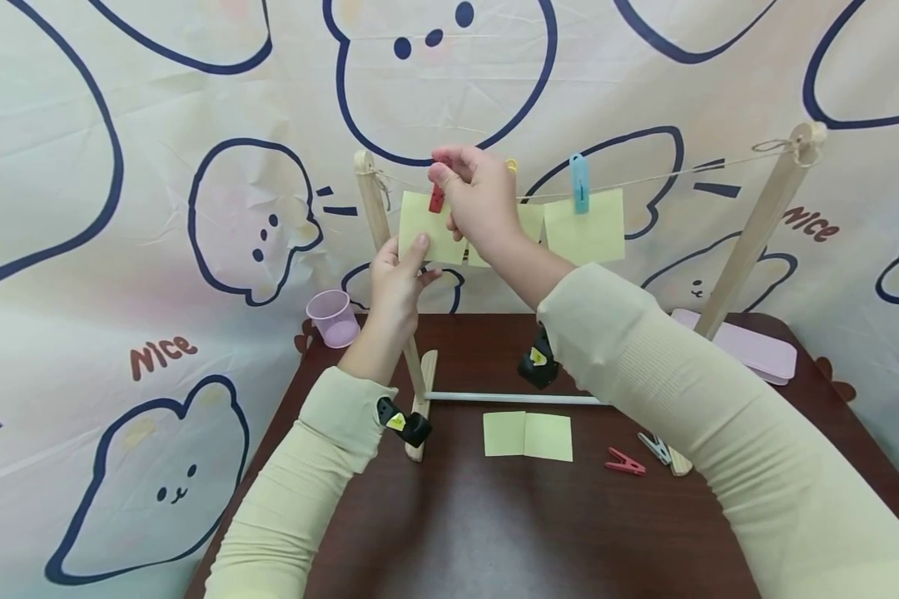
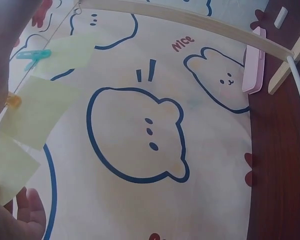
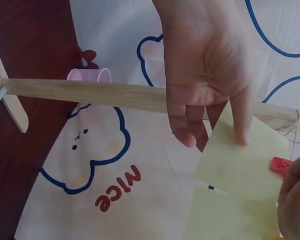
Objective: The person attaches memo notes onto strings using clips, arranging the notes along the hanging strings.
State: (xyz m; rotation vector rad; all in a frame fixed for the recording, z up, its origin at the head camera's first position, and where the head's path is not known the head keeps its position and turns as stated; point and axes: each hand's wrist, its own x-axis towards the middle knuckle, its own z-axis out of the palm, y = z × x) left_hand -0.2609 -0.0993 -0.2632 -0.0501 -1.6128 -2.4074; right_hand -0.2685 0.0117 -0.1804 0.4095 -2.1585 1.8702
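Note:
In the head view, my left hand (image 1: 397,283) pinches the lower left part of a pale yellow paper note (image 1: 418,220), thumb in front. My right hand (image 1: 487,204) holds a red clothespin (image 1: 436,200) at the note's top edge, by the string (image 1: 667,175); the fingers hide the clothespin's upper end. Right of this, a middle note (image 1: 530,220) hangs partly behind my right hand, with a yellow clothespin (image 1: 512,165) above it. A blue clothespin (image 1: 580,185) clips a third note (image 1: 588,229) to the string.
Two wooden posts (image 1: 374,204) (image 1: 749,237) carry the string, with a white rod (image 1: 517,399) low between them. On the brown table (image 1: 524,532) lie two notes (image 1: 504,434), a red clothespin (image 1: 625,462) and a grey clothespin (image 1: 655,449). A purple cup (image 1: 333,320) and pink case (image 1: 757,349) stand behind.

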